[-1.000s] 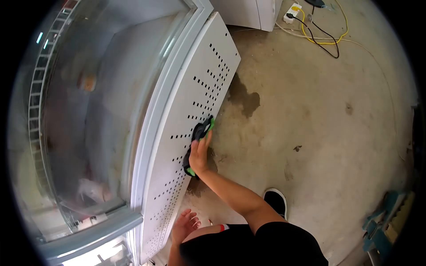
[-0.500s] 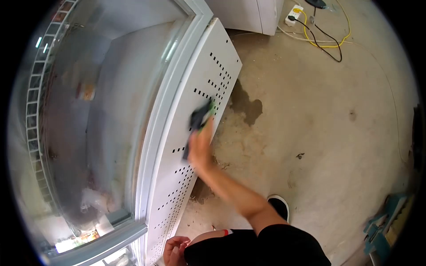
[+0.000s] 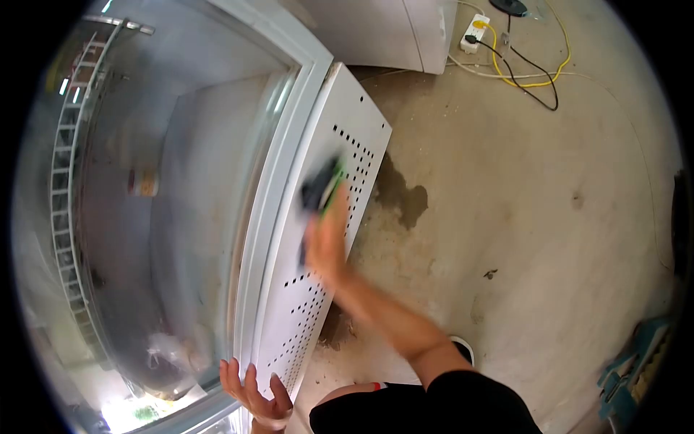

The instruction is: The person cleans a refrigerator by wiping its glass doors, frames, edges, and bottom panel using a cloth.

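Note:
My right hand (image 3: 329, 242) is closed on a dark cloth (image 3: 319, 189) with a green edge, blurred by motion. The cloth lies against the white perforated panel (image 3: 303, 271) below the glass door. At the bottom, my left hand (image 3: 254, 394) has its fingers spread, beside the lower end of the panel and the frame of the glass door (image 3: 278, 192). Nothing shows in it.
Behind the glass are a wire rack (image 3: 63, 210) and a small jar (image 3: 143, 182). A white appliance (image 3: 383, 32) stands at the top. A power strip (image 3: 473, 35) with cables lies on the floor, and a teal object (image 3: 627, 369) at lower right.
My left hand has risen from beside my leg toward the door frame, its fingers now spread. My right hand still holds the cloth at the panel. The view has shifted slightly.

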The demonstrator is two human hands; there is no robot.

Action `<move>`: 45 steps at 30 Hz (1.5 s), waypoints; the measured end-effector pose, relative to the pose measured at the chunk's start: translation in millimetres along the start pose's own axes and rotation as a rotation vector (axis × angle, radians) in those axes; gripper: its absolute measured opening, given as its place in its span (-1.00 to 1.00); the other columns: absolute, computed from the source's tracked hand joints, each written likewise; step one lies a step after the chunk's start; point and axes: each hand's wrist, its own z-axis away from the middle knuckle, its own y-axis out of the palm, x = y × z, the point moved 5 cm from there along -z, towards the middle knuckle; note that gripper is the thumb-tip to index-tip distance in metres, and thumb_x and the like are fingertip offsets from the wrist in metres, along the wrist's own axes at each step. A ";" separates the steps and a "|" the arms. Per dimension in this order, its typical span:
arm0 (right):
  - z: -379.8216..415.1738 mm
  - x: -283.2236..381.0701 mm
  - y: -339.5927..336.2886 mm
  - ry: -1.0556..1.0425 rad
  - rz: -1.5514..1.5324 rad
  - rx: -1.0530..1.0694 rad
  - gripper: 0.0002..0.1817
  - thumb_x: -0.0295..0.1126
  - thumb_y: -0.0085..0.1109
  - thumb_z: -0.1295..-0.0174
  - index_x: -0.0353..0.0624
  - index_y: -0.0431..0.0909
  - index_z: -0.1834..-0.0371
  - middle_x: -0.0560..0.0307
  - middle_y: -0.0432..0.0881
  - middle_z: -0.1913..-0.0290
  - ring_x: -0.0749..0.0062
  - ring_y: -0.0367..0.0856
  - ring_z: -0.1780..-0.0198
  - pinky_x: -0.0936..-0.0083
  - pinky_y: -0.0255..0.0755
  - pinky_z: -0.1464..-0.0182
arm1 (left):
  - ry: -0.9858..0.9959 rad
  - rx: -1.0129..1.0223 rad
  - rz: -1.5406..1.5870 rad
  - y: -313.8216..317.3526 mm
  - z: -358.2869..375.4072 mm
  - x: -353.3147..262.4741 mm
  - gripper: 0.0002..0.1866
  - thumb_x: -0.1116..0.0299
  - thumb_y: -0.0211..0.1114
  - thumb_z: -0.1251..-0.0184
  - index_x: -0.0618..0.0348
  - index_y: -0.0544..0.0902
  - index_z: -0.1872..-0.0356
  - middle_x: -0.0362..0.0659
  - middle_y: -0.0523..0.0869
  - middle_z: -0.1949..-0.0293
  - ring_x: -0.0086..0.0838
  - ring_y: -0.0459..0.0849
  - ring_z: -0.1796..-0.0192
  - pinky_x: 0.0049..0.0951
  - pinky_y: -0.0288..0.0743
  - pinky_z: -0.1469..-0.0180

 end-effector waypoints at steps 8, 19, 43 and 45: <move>-91.0 -8.2 -3.7 -0.012 0.092 0.020 -0.53 -0.50 -0.14 -0.33 -0.39 0.13 -0.30 -0.23 0.01 -0.44 -0.06 0.02 -0.45 0.28 -0.07 -0.42 | -0.096 0.134 -0.008 31.2 -13.4 -3.4 -0.34 0.41 0.10 -0.18 0.40 0.13 -0.32 0.35 0.08 -0.35 0.26 0.03 -0.40 0.22 -0.14 -0.35; 52.9 64.6 -3.6 -0.203 -0.208 0.396 -0.28 -0.53 -0.03 -0.18 0.06 0.02 -0.45 -0.27 -0.09 -0.46 -0.13 0.04 -0.43 -0.20 -0.05 -0.34 | -0.073 0.201 -0.123 56.0 5.8 15.3 -0.44 0.45 -0.04 -0.31 0.45 0.12 -0.32 0.41 0.01 -0.37 0.31 -0.11 -0.43 0.19 -0.25 -0.39; -161.5 -86.2 -20.2 0.292 -0.111 -0.021 -0.77 -0.42 -0.12 -0.34 -0.42 0.35 0.12 -0.41 0.10 -0.38 -0.28 0.13 -0.35 0.27 0.09 -0.33 | -0.068 0.282 -0.231 61.9 5.6 16.9 -0.50 0.45 -0.08 -0.34 0.46 0.19 -0.28 0.44 -0.07 -0.38 0.33 -0.29 -0.44 0.22 -0.36 -0.38; -128.7 -93.3 -27.9 0.277 0.063 -0.119 -0.74 -0.46 -0.11 -0.31 -0.42 0.34 0.02 -0.42 0.09 -0.38 -0.28 0.16 -0.34 0.29 0.13 -0.30 | -0.068 0.282 -0.231 61.9 3.1 15.3 -0.49 0.45 -0.07 -0.34 0.46 0.19 -0.28 0.44 -0.07 -0.38 0.33 -0.29 -0.44 0.22 -0.36 -0.38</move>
